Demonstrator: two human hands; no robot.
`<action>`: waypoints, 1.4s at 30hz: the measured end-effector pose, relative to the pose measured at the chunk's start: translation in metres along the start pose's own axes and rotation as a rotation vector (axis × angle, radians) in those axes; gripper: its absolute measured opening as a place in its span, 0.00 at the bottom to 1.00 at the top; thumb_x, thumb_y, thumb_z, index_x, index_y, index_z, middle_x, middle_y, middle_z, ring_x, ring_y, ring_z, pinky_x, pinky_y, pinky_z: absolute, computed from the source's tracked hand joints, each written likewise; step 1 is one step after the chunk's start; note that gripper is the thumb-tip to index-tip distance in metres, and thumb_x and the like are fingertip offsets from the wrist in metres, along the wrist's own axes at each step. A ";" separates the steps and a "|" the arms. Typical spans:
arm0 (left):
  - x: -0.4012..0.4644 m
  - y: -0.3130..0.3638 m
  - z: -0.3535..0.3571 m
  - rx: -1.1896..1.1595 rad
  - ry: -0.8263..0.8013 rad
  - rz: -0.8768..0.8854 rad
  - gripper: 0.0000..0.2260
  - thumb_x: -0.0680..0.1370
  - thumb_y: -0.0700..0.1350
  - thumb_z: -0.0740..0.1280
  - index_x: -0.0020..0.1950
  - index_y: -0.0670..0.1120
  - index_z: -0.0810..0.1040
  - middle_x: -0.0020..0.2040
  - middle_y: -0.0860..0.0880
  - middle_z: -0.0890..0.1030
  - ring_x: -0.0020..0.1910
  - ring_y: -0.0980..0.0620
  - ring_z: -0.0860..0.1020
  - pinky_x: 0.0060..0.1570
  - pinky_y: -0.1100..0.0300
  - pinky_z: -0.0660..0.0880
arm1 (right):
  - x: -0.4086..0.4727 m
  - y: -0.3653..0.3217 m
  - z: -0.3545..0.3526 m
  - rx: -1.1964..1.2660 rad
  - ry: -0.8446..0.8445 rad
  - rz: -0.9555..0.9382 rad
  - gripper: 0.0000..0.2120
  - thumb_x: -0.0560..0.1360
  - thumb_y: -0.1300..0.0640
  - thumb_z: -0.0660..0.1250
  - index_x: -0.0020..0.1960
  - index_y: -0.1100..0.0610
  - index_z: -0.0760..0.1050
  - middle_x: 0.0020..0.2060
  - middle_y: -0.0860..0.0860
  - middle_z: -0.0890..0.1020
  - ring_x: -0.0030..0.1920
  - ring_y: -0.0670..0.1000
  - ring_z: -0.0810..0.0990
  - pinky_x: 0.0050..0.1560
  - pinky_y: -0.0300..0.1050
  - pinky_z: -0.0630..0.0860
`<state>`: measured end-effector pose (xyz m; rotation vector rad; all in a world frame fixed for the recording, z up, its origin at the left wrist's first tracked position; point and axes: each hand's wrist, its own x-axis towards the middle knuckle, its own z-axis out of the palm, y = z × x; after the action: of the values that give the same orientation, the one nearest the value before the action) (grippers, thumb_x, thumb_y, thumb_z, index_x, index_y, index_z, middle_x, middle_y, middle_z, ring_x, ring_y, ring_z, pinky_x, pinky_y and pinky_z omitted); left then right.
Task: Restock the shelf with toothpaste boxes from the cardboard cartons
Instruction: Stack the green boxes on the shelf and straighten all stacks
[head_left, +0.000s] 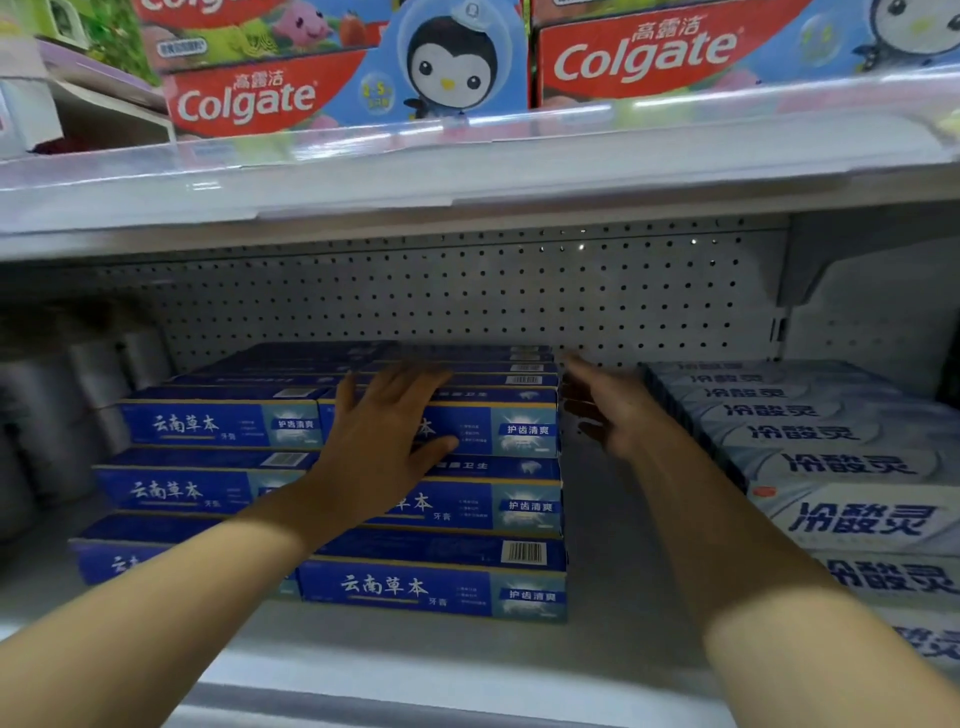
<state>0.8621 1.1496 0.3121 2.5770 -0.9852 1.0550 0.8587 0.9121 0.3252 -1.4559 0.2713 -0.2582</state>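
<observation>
Left hand (382, 436) flat on blue boxes (441, 587); right hand (610, 410) open.

The left hand (384, 436) covers part of the blue boxes' (436, 587) print, the right hand (608, 410) is motion-blurred, the Colgate packs (332, 67) and white boxes (852, 519) are cut off, and grey items (62, 405) at left are blurred.

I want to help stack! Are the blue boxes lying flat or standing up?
Lying flat: the blue boxes sit in stepped rows on the shelf.
</observation>
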 end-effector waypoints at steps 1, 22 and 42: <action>0.000 0.000 0.000 -0.013 -0.006 -0.018 0.27 0.73 0.53 0.67 0.69 0.45 0.69 0.66 0.45 0.73 0.68 0.42 0.68 0.65 0.33 0.56 | 0.000 0.000 0.002 -0.016 -0.017 -0.004 0.16 0.70 0.43 0.70 0.47 0.55 0.77 0.46 0.51 0.82 0.46 0.50 0.78 0.41 0.43 0.72; -0.023 0.005 0.003 0.049 -0.029 -0.052 0.40 0.69 0.75 0.47 0.72 0.49 0.58 0.71 0.42 0.66 0.66 0.45 0.61 0.63 0.35 0.61 | -0.065 0.026 -0.013 -0.184 -0.248 0.032 0.40 0.51 0.34 0.73 0.59 0.53 0.76 0.60 0.51 0.78 0.63 0.54 0.74 0.65 0.60 0.69; -0.040 -0.018 -0.014 0.204 -0.128 -0.132 0.44 0.67 0.67 0.66 0.77 0.47 0.56 0.75 0.42 0.59 0.73 0.39 0.58 0.67 0.34 0.54 | -0.096 0.043 -0.001 -0.380 -0.062 -0.095 0.11 0.71 0.61 0.72 0.52 0.61 0.75 0.50 0.57 0.81 0.51 0.55 0.78 0.48 0.45 0.74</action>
<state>0.8451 1.1889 0.2967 2.8607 -0.7550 1.0148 0.7687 0.9476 0.2846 -1.8521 0.2071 -0.2466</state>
